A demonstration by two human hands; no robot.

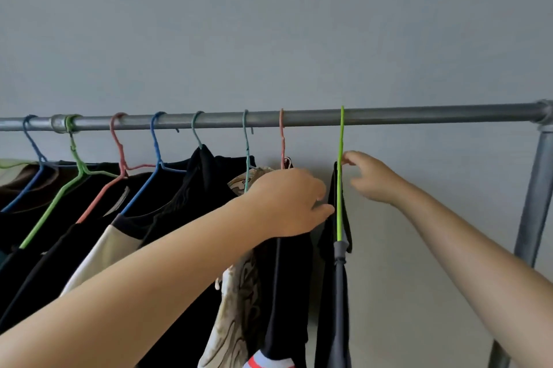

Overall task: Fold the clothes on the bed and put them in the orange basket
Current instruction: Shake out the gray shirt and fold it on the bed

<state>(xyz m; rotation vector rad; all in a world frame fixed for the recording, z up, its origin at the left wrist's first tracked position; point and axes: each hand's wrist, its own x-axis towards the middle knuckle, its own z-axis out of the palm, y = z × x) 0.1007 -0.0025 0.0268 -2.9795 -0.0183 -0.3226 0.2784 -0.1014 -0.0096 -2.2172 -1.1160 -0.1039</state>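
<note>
At the grey metal clothes rail (389, 116), my right hand (372, 179) pinches the lime-green wire hanger (340, 176) while my left hand (287, 203) grips its dark, limp garment (332, 248). Soft and light, it's probably best held by the shoulders.

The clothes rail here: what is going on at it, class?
A person reaches with both hands to the last garment on a metal rail. The right hand touches the neck of the lime green hanger, while the left hand grips the dark garment hanging from it. The hanger is hooked on the rail. No bed or orange basket is in view.
</note>
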